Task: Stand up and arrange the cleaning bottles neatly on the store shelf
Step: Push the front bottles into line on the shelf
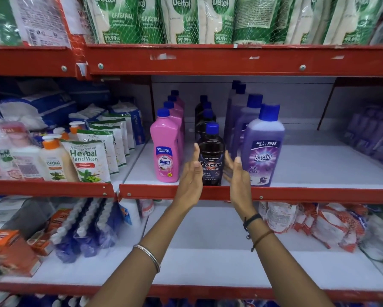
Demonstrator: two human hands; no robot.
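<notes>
Three rows of blue-capped bottles stand upright on the white middle shelf point(319, 169). A pink Shakti bottle point(166, 149) heads the left row, a black Bactin bottle point(211, 156) the middle row, and a purple Bactin bottle point(262, 147) the right row. My left hand point(191, 176) is held flat and open just left of the black bottle. My right hand point(236, 173) is open on its right side, between it and the purple bottle. Neither hand grips the bottle; whether the palms touch it is unclear.
Herbal hand wash pouches point(87, 160) and pump bottles point(53, 158) fill the left bay. Purple packs point(372, 136) sit at the far right of the shelf. Dettol pouches point(186, 18) hang above. The red shelf lip point(319, 194) runs in front. Packets lie on the lower shelf.
</notes>
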